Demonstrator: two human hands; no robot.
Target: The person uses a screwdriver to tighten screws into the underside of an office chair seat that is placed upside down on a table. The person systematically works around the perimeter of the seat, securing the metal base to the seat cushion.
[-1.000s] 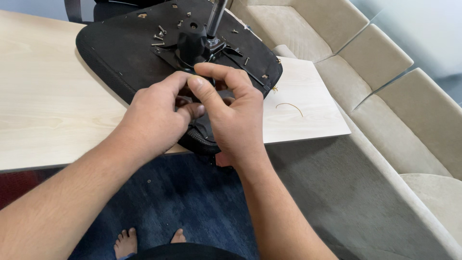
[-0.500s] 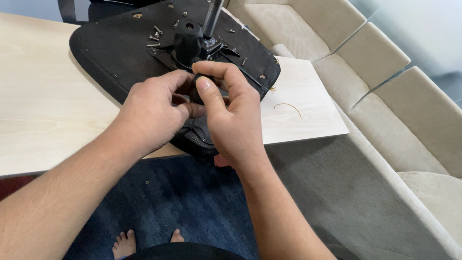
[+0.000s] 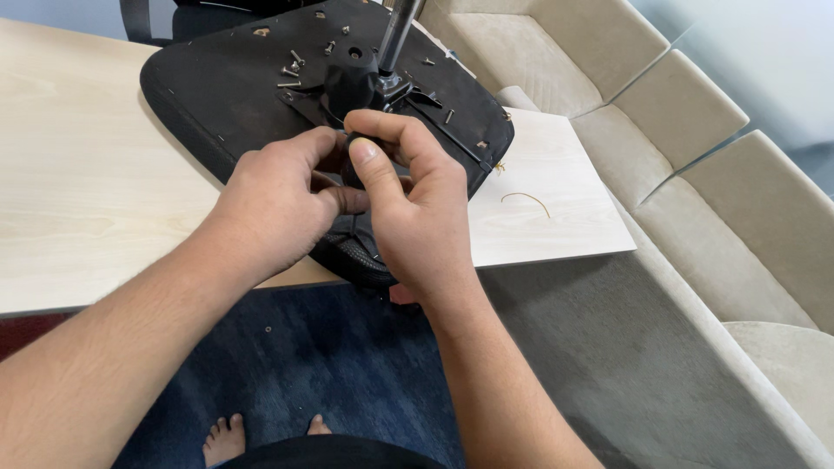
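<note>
left hand: (image 3: 274,204) curled shut, fingertips pinching a small black part (image 3: 350,169) tucked between both hands, can't really make out what it is

right hand: (image 3: 415,204) closed around that same part from 3 o'clock, thumb up, index hooked over the top

seat: upturned black chair seat (image 3: 234,95) lying on the pale wooden table (image 3: 78,191), near edge hanging over toward me

mechanism: black plate with the metal post (image 3: 398,35) at 12 o'clock of the hands, loose screws (image 3: 291,69) scattered at 11

since a second ago: both hands stayed clamped together in the same spot, grip barely changed

rest: beige sofa (image 3: 695,156) at 2 o'clock, bare feet (image 3: 228,439) on blue carpet at 6
</note>
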